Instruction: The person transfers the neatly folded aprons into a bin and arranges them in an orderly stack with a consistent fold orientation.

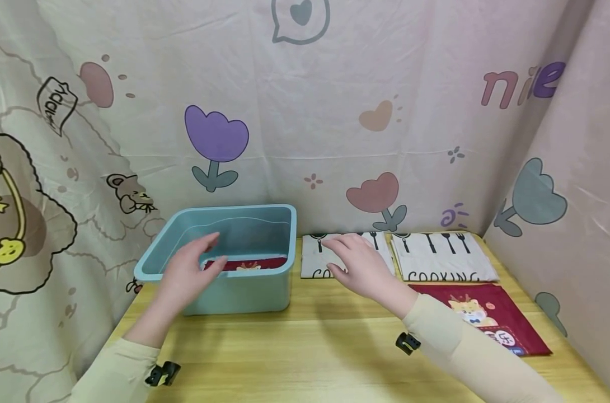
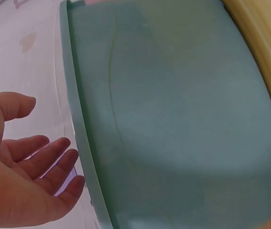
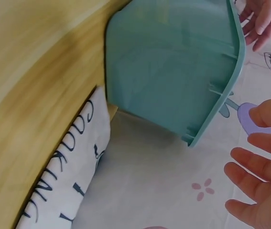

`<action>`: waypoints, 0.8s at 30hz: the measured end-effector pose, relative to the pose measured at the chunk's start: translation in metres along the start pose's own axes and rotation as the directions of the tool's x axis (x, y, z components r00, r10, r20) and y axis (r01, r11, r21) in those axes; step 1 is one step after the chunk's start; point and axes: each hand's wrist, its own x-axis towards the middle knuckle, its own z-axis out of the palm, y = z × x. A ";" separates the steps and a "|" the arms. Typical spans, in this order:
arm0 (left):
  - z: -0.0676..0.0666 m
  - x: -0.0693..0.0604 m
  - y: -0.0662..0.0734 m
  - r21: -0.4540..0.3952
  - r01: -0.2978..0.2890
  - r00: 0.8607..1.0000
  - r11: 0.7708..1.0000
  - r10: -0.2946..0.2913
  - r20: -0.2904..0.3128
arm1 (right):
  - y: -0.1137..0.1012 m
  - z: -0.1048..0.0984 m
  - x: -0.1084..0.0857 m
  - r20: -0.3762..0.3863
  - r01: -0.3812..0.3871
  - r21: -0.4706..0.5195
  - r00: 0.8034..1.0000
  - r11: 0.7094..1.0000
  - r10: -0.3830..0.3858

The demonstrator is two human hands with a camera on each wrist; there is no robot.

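In the head view my left hand (image 1: 191, 271) hovers over the front rim of a blue-green plastic bin (image 1: 237, 291), thumb and fingers parted and holding nothing. A dark red printed cloth (image 1: 270, 263) lies inside the bin. My right hand (image 1: 357, 263) hangs to the right of the bin, above a folded white cloth (image 1: 312, 267), its fingers loosely bent with nothing in them. The left wrist view has my left hand (image 2: 30, 167) beside the bin's rim (image 2: 80, 138). In the right wrist view, the fingers of my right hand (image 3: 262, 167) are spread.
A second folded white cloth (image 1: 443, 263) with "COOKING" lettering lies at the back right of the wooden table (image 1: 285, 358). In front of it is a flat dark red cloth (image 1: 516, 313) with a cartoon animal. A patterned curtain (image 1: 305, 112) hangs behind and along the sides.
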 end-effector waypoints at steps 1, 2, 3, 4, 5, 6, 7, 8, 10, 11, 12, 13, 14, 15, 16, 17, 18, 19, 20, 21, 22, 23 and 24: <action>0.002 0.000 0.002 0.004 -0.002 1.000 1.000 0.002 0.008 | 0.001 -0.001 -0.003 0.001 -0.005 0.001 1.000 1.000 0.005; 0.004 0.000 0.004 0.007 -0.003 1.000 1.000 0.003 0.014 | 0.002 -0.002 -0.006 0.005 -0.009 0.001 1.000 1.000 0.009; 0.006 -0.001 0.006 0.015 -0.007 1.000 1.000 0.007 0.020 | 0.003 -0.002 -0.009 0.008 -0.015 0.001 1.000 1.000 0.015; 0.008 -0.001 0.008 0.026 -0.012 1.000 1.000 0.011 0.024 | 0.004 -0.003 -0.012 0.012 -0.022 0.003 1.000 1.000 0.022; 0.009 -0.002 0.010 0.036 -0.017 1.000 0.999 0.016 0.027 | 0.006 -0.003 -0.014 0.016 -0.029 0.002 0.999 1.000 0.029; 0.011 -0.002 0.013 0.048 -0.025 0.999 0.999 0.024 0.029 | 0.007 -0.003 -0.017 0.019 -0.037 0.002 0.999 0.999 0.037; 0.013 -0.002 0.015 0.059 -0.032 0.999 0.998 0.030 0.031 | 0.009 -0.003 -0.020 0.022 -0.046 0.005 0.999 0.999 0.046; 0.014 -0.003 0.017 0.071 -0.037 0.999 0.997 0.035 0.031 | 0.010 -0.003 -0.023 0.024 -0.053 0.006 0.998 0.999 0.053; 0.017 -0.004 0.022 0.092 -0.052 0.998 0.994 0.049 0.030 | 0.013 -0.004 -0.028 0.025 -0.067 0.012 0.997 0.998 0.067; 0.018 -0.005 0.024 0.099 -0.060 0.998 0.993 0.058 0.029 | 0.015 -0.004 -0.030 0.024 -0.073 0.016 0.997 0.997 0.073; 0.020 -0.005 0.026 0.107 -0.068 0.997 0.992 0.066 0.029 | 0.016 -0.004 -0.033 0.022 -0.079 0.022 0.997 0.997 0.078; 0.022 -0.006 0.028 0.111 -0.078 0.997 0.991 0.075 0.027 | 0.018 -0.004 -0.035 0.020 -0.085 0.028 0.996 0.996 0.085; 0.023 -0.007 0.030 0.115 -0.087 0.996 0.990 0.084 0.025 | 0.020 -0.005 -0.037 0.014 -0.087 0.032 0.996 0.996 0.087; 0.025 -0.008 0.032 0.119 -0.100 0.995 0.988 0.098 0.020 | 0.021 -0.006 -0.040 0.010 -0.089 0.035 0.996 0.995 0.089; 0.026 -0.008 0.033 0.121 -0.116 0.993 0.986 0.115 0.012 | 0.022 -0.006 -0.041 0.006 -0.093 0.038 0.996 0.995 0.092; 0.028 -0.009 0.035 0.121 -0.132 0.991 0.984 0.133 0.004 | 0.023 -0.006 -0.044 0.001 -0.095 0.038 0.995 0.995 0.095; 0.030 -0.009 0.037 0.122 -0.148 0.989 0.981 0.150 -0.005 | 0.024 -0.007 -0.045 -0.003 -0.096 0.038 0.995 0.995 0.096; 0.032 -0.010 0.039 0.122 -0.168 0.985 0.978 0.171 -0.017 | 0.025 -0.007 -0.047 -0.006 -0.097 0.037 0.995 0.995 0.098; 0.035 -0.010 0.041 0.121 -0.187 0.981 0.975 0.191 -0.027 | 0.025 -0.008 -0.049 -0.010 -0.097 0.037 0.995 0.995 0.097; 0.037 -0.010 0.043 0.116 -0.207 0.976 0.971 0.213 -0.038 | 0.026 -0.009 -0.051 -0.010 -0.100 0.035 0.995 0.994 0.100; 0.040 -0.010 0.045 0.111 -0.227 0.971 0.968 0.233 -0.046 | 0.027 -0.009 -0.053 -0.012 -0.102 0.035 0.995 0.994 0.103; 0.042 -0.009 0.047 0.107 -0.244 0.967 0.964 0.251 -0.052 | 0.028 -0.010 -0.056 -0.015 -0.104 0.034 0.994 0.994 0.104; 0.045 -0.009 0.050 0.106 -0.263 0.961 0.959 0.270 -0.059 | 0.028 -0.011 -0.058 -0.017 -0.105 0.035 0.994 0.994 0.105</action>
